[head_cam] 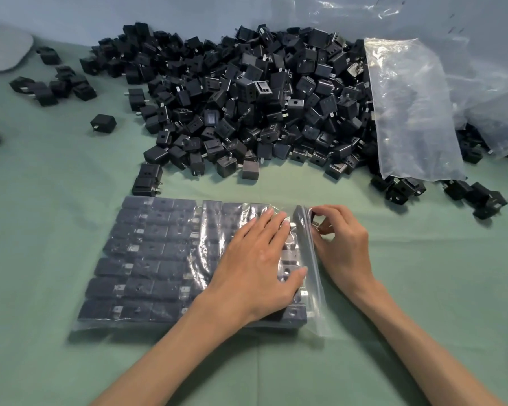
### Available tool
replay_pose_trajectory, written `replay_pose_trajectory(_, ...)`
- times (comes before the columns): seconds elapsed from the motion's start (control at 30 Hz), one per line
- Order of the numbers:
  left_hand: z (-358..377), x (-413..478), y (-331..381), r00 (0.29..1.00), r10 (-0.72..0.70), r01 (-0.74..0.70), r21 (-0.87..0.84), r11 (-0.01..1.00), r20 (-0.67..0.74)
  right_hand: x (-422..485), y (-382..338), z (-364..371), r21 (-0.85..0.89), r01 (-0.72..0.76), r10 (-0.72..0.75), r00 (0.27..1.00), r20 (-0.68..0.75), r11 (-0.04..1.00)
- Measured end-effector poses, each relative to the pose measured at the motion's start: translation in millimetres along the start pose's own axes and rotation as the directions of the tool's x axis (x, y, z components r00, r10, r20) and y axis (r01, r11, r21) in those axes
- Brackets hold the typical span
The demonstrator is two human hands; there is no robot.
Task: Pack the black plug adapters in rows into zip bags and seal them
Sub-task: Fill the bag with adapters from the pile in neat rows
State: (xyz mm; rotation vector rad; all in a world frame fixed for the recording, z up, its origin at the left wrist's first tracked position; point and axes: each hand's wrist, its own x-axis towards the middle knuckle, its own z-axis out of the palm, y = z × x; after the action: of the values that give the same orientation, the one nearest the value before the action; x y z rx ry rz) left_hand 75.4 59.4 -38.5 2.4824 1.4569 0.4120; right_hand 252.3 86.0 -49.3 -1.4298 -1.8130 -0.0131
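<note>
**Filled zip bag under both hands**

The left hand point(258, 265) lies flat with straight fingers, pressing on the zip bag point(316, 291) of black plug adapters point(147, 247) packed in rows. Just beside it, the right hand point(343, 244) pinches the bag's zip edge with curled fingers. A loose adapter pile point(261, 98) lies beyond both hands.

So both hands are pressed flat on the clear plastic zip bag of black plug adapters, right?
No. The head view shows only the left hand pressed flat on the clear plastic zip bag of black plug adapters; the right hand pinches its zip edge.
</note>
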Motion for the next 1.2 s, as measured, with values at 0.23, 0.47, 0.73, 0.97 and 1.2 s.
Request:
replay_pose_trajectory(0.23,-2.7,-1.0,0.0,1.0,-0.01,0.01,0.019,1.0,0.012,7.8,-5.4,1.9,0.148,-0.153,0.136,0.984,0.117,0.977)
replay_pose_trajectory(0.47,-2.7,1.5,3.1,0.999,0.001,-0.006,0.086,0.996,0.053,6.7,4.9,-3.5,0.235,-0.093,0.051,0.982,0.179,0.967)
replay_pose_trajectory(0.73,-9.7,31.1,15.6,0.997,-0.059,0.056,-0.062,0.997,-0.049,7.4,1.9,1.1,0.435,-0.294,0.205,0.949,0.242,0.851)
replay_pose_trajectory(0.97,-23.6,82.2,14.1,0.985,-0.155,0.152,-0.041,0.988,-0.081,4.6,3.6,-0.1,0.509,-0.428,0.332,0.903,0.272,0.747)
replay_pose_trajectory(1.2,-10.4,75.6,20.5,0.96,-0.058,0.041,-0.069,0.997,-0.274,16.7,13.8,5.9,0.449,-0.39,0.269,0.912,0.31,0.804)
